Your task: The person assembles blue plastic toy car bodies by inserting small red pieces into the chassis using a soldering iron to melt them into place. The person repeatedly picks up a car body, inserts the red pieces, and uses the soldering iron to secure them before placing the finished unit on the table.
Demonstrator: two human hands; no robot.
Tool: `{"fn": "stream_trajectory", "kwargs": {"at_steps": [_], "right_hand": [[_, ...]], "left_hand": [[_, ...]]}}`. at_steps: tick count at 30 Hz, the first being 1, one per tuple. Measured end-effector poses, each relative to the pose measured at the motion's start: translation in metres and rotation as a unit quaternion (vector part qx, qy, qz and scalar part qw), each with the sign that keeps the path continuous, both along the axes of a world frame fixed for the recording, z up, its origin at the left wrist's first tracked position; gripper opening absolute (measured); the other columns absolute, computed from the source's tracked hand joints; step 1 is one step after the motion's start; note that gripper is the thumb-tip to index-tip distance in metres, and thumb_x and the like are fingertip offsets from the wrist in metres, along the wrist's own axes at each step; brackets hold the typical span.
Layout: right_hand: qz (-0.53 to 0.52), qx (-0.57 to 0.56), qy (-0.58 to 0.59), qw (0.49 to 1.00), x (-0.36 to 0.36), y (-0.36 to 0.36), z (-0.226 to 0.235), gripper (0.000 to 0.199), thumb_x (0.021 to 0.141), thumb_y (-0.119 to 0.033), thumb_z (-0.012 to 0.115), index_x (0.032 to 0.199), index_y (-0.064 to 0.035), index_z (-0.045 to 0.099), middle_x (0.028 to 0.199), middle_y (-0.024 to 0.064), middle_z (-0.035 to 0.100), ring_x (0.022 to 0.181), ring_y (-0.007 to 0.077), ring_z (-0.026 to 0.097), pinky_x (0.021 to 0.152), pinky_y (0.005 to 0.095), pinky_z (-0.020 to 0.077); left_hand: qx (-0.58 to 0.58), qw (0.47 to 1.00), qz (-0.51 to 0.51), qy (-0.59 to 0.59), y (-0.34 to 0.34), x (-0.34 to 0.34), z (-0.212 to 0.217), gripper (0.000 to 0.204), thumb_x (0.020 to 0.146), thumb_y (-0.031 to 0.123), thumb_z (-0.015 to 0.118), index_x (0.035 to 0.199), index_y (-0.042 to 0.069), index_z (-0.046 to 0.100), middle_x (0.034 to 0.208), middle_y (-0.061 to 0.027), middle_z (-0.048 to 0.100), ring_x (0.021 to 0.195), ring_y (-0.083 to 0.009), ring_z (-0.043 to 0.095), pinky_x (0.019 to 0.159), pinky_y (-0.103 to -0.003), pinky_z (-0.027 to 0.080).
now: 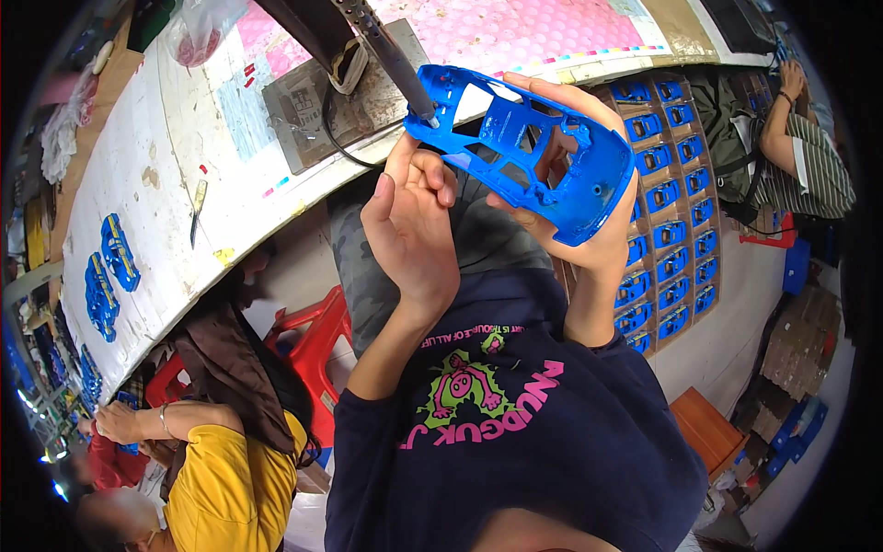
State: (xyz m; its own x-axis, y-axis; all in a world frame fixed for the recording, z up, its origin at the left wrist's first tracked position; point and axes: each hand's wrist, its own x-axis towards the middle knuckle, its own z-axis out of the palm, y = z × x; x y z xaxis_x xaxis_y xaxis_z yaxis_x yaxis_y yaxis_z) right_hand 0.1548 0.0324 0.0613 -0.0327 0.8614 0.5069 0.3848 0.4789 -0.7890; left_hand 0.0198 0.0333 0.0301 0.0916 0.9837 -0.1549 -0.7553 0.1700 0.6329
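Observation:
A glossy blue toy car body shell [515, 138] with window openings is tilted in the air over my lap, near the table edge. My right hand [612, 202] grips its right end, with fingers along the far side and thumb at the near side. My left hand [414, 221] is palm up below the shell's left end. Its index fingertip touches the shell there, the other fingers curl loosely and the thumb stands apart. A dark rod-shaped tool [395, 64] slants down from the table side, and its tip meets the shell's left end.
A metal plate [308, 120] and a small knife [198, 210] lie on the white worktable [156, 184]. Two blue car parts [118, 253] rest farther left. Cardboard trays [655, 221] of blue car shells stand at right. People work at left and far right. A red stool [317, 359] is behind.

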Motion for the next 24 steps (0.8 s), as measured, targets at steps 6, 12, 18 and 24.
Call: {"fn": "stream_trajectory", "kwargs": {"at_steps": [6,12,18,24], "right_hand": [[-0.007,-0.001,-0.011,1.0,0.0006,-0.0004,0.0014,0.074,0.054,-0.013,0.082,0.115,0.0022,0.042,0.114,0.0128,0.053,0.061,0.0015,0.048,0.049,0.0128,0.0361],[-0.009,-0.005,-0.009,1.0,-0.0006,-0.0021,0.0015,0.075,0.053,-0.014,0.082,0.115,0.0025,0.042,0.114,0.0128,0.053,0.062,0.0022,0.049,0.049,0.0132,0.037],[0.003,0.007,-0.024,1.0,0.0022,-0.0008,0.0019,0.076,0.054,-0.012,0.081,0.116,0.0025,0.041,0.115,0.014,0.051,0.07,0.0054,0.053,0.054,0.0146,0.0411],[0.012,-0.002,-0.016,1.0,0.0022,-0.0011,0.0017,0.076,0.054,-0.009,0.08,0.118,0.0021,0.04,0.116,0.0153,0.05,0.079,0.0089,0.055,0.058,0.016,0.0442]], "left_hand": [[-0.008,1.0,0.0,-0.003,-0.0015,-0.0001,0.001,0.063,0.083,0.039,0.03,0.124,-0.009,0.032,0.074,-0.0029,0.039,0.069,-0.0118,0.034,0.065,-0.023,0.029],[-0.012,1.0,0.005,-0.003,-0.0029,0.0001,0.002,0.061,0.084,0.038,0.028,0.123,-0.008,0.033,0.074,-0.0031,0.04,0.069,-0.0118,0.035,0.066,-0.023,0.029],[-0.01,1.0,0.002,-0.002,-0.0022,0.0001,0.0021,0.062,0.083,0.038,0.028,0.124,-0.009,0.033,0.074,-0.0032,0.04,0.069,-0.0118,0.035,0.066,-0.023,0.029],[-0.004,1.0,-0.001,0.013,-0.0011,-0.0002,0.0009,0.063,0.083,0.038,0.029,0.124,-0.01,0.032,0.074,-0.003,0.04,0.069,-0.0116,0.035,0.066,-0.023,0.029]]}}
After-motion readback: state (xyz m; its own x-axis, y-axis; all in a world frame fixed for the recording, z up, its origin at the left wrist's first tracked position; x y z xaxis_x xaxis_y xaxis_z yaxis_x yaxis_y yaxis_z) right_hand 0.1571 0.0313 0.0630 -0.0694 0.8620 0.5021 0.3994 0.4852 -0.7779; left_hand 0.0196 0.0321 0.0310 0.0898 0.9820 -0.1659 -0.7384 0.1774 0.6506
